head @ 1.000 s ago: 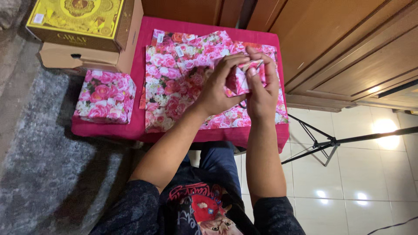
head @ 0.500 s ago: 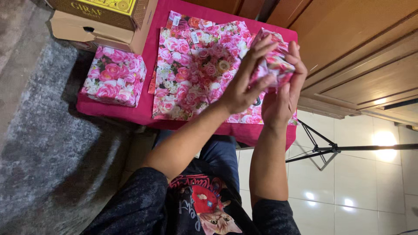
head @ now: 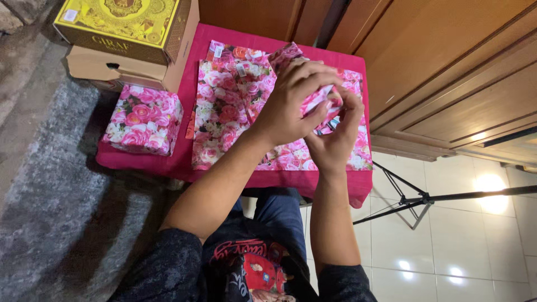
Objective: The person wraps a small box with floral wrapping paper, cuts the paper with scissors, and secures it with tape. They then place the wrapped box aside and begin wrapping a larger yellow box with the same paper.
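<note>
Both hands have come down from the raised position of half a second ago and now work low over the worktop, at about 1 o'clock from the person's lap.

Nearest, dark sleeves and blue trousers fill the lower frame. The right hand (head: 334,140) is cupped palm-up beneath a small parcel (head: 318,100) half-wrapped in rose-print paper, its fingers curled up against the parcel's right side. The left hand (head: 291,98) lies over the parcel from above, fingers pressed down across the paper; both hands grasp the parcel between them. The parcel sits just above the right half of a flat sheet of rose-print paper (head: 224,120), near the sheet's 3 o'clock edge.

The sheet covers most of the worktop (head: 184,159), a low surface under a magenta cloth. Bare cloth shows as a narrow strip along the near edge and a wider strip at 9 o'clock of the sheet. On that strip, at the worktop's left edge, stands a finished cube-shaped wrapped box (head: 145,120), well apart from the hands. At 11 o'clock a yellow-and-brown printed box (head: 126,25) rests on a plain cardboard box (head: 112,67), which overlaps the far left corner.

Wooden panelled doors (head: 447,72) stand close behind and to the right. White glossy floor tiles (head: 458,235) lie at 4 o'clock, with black tripod legs (head: 419,198) on them. A grey carpet (head: 50,212) spreads at 8 o'clock.
</note>
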